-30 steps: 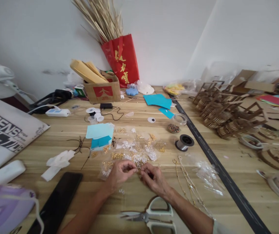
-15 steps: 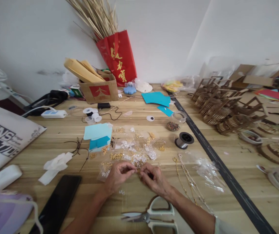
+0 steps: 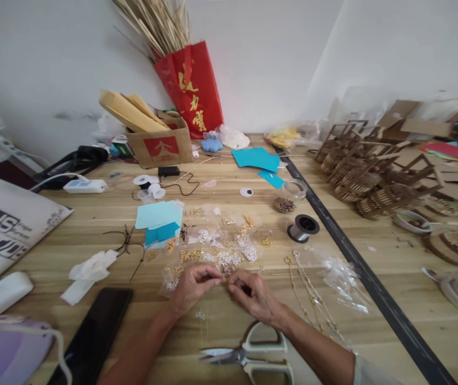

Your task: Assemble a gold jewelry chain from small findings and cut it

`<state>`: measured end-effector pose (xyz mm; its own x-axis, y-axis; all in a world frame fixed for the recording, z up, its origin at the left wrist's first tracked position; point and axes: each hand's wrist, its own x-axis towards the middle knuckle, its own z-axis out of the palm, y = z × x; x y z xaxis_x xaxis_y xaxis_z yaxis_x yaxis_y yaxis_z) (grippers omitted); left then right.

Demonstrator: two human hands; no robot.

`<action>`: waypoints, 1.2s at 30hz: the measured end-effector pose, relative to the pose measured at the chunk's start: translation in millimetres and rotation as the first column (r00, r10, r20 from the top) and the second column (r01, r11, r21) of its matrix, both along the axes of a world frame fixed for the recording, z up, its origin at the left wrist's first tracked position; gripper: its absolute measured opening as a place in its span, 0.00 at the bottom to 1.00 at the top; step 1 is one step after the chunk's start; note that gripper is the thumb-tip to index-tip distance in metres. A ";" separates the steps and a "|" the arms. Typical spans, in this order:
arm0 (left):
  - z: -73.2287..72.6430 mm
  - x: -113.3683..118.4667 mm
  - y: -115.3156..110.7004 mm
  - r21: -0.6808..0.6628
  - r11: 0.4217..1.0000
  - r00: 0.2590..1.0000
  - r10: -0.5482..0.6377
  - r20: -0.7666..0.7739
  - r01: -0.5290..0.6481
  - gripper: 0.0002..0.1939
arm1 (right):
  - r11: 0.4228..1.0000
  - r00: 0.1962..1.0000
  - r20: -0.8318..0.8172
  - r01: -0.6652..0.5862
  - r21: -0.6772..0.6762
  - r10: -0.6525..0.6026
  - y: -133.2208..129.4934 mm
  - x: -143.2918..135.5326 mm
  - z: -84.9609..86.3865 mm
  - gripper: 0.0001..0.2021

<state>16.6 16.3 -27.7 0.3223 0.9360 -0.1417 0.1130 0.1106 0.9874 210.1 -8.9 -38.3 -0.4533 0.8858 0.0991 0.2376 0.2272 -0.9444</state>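
Left hand and right hand sit nearly tip to tip, each with thumb and finger pressed together; whatever they pinch is too small for me to tell. Silver pieces lie just beyond them on the tabletop. If I let either pinch slacken, a tiny part could drop into that pile and be lost. Scissors lie close on the near side, so pulling back low could brush the blades. Swinging the right forearm outward could tangle the chains.
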 end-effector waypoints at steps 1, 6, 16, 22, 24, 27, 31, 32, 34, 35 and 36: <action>0.4 -0.1 0.1 -0.006 1.000 1.000 0.001 0.002 -0.001 0.05 | 1.000 1.000 0.003 -0.001 0.007 0.001 0.1 0.1 0.3 0.06; 1.4 0.2 0.5 -0.017 1.000 1.000 -0.005 0.009 0.006 0.05 | 1.000 1.000 0.018 -0.009 0.025 0.008 0.4 1.1 -1.0 0.06; 1.7 -0.8 -0.3 0.026 0.999 1.000 -0.027 -0.012 0.027 0.06 | 0.999 1.000 0.025 -0.012 0.044 0.011 0.2 1.4 -2.3 0.07; 3.4 -0.8 0.0 0.033 0.998 0.999 -0.046 -0.016 0.046 0.06 | 0.999 1.000 0.015 -0.012 0.034 0.012 0.5 1.2 -3.2 0.09; 3.3 -1.0 0.3 0.038 0.998 0.998 -0.055 -0.027 0.056 0.06 | 0.999 1.000 0.015 -0.013 0.029 0.013 0.5 1.3 -3.6 0.09; 3.0 -1.0 0.5 0.043 0.997 0.997 -0.070 -0.038 0.071 0.06 | 0.999 1.000 0.018 -0.012 0.036 0.012 0.5 1.5 -4.0 0.08; 3.1 -0.9 0.4 0.069 0.994 0.995 -0.087 -0.052 0.090 0.06 | 0.999 1.000 0.031 -0.009 0.051 0.007 0.8 1.3 -2.5 0.07; 3.2 -0.9 0.4 0.071 0.993 0.995 -0.088 -0.052 0.092 0.06 | 0.999 0.999 0.033 -0.010 0.051 0.008 0.8 1.3 -1.7 0.07; 3.5 -0.9 0.5 0.063 0.994 0.995 -0.088 -0.052 0.092 0.06 | 0.999 0.999 0.036 -0.012 0.044 0.011 0.4 1.3 -0.3 0.08; 3.7 -0.9 0.6 0.056 0.994 0.995 -0.089 -0.053 0.092 0.06 | 0.999 0.999 0.035 -0.016 0.037 0.014 0.2 1.4 0.3 0.08; 3.9 -0.8 0.7 0.051 0.994 0.994 -0.090 -0.055 0.093 0.06 | 0.999 0.999 0.034 -0.019 0.030 0.018 -0.1 1.4 0.7 0.08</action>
<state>15.8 16.9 -23.9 0.4005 0.9094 -0.1119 0.1725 0.0451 0.9840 211.5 -9.0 -37.6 -0.4732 0.8740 0.1104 0.2642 0.2604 -0.9287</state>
